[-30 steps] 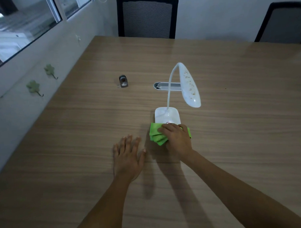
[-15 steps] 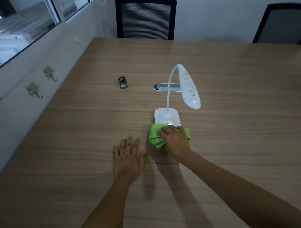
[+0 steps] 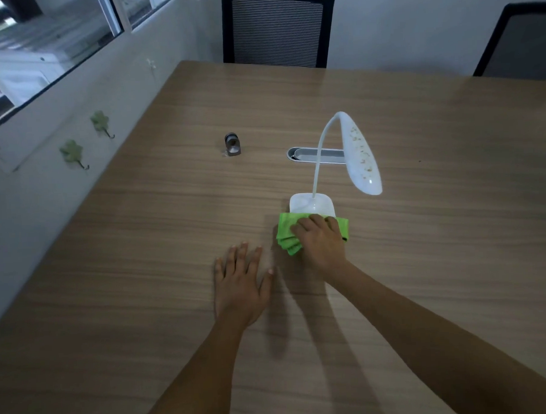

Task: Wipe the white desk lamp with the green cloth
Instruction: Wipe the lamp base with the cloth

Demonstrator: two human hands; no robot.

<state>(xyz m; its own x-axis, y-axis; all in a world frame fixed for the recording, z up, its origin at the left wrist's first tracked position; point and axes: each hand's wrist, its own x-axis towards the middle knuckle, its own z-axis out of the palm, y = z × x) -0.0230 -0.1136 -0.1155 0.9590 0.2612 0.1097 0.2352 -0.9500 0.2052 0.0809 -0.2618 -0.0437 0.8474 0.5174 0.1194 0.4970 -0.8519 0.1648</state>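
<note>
The white desk lamp (image 3: 311,202) stands near the middle of the wooden table, its thin neck arching up to a long head (image 3: 361,154) that hangs down to the right. A folded green cloth (image 3: 286,232) lies against the near edge of the lamp's base. My right hand (image 3: 321,239) rests on top of the cloth with the fingers curled over it, pressing it toward the base. My left hand (image 3: 240,282) lies flat on the table with fingers spread, to the left of the cloth and holding nothing.
A small grey metal object (image 3: 232,144) sits on the table to the left of the lamp. A grey cable slot (image 3: 304,154) is set into the tabletop behind the lamp. Two dark office chairs (image 3: 276,30) stand at the far edge. A wall with windows runs along the left.
My right hand and the cloth have stayed at the front edge of the lamp base with only small shifts. The left hand has not moved.
</note>
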